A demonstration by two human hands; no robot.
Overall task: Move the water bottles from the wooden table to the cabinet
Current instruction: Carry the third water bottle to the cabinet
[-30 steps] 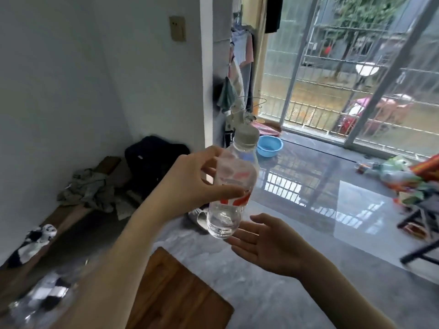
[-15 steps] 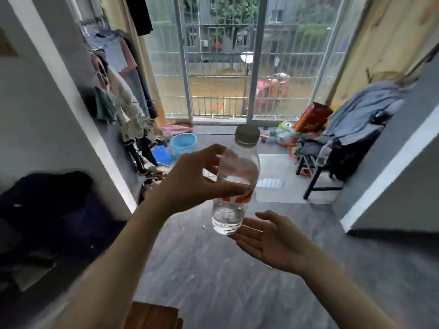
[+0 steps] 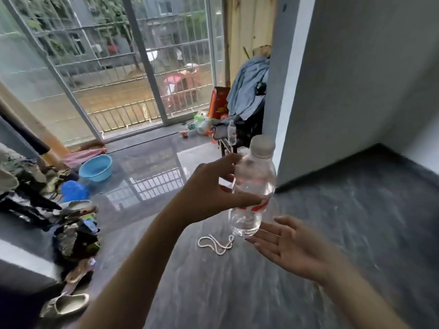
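A clear plastic water bottle [image 3: 253, 184] with a white cap and a red-and-white label is held upright in mid-air in front of me. My left hand [image 3: 209, 193] grips it round the middle, thumb across the label. My right hand [image 3: 292, 243] lies palm up with straight fingers just below and to the right of the bottle's base; whether it touches the base I cannot tell. Neither the wooden table nor the cabinet shows in the head view.
A grey wall corner [image 3: 292, 91] stands close behind the bottle, with grey floor running right of it. A white cord [image 3: 215, 243] lies on the floor. A blue basin [image 3: 96, 167], clothes and shoes sit left. A chair [image 3: 247, 119] with clothes stands by the barred glass doors.
My view has swung to the right: the wooden table has left the frame and the wall corner now fills the right side. Both hands and the bottle keep the same pose.
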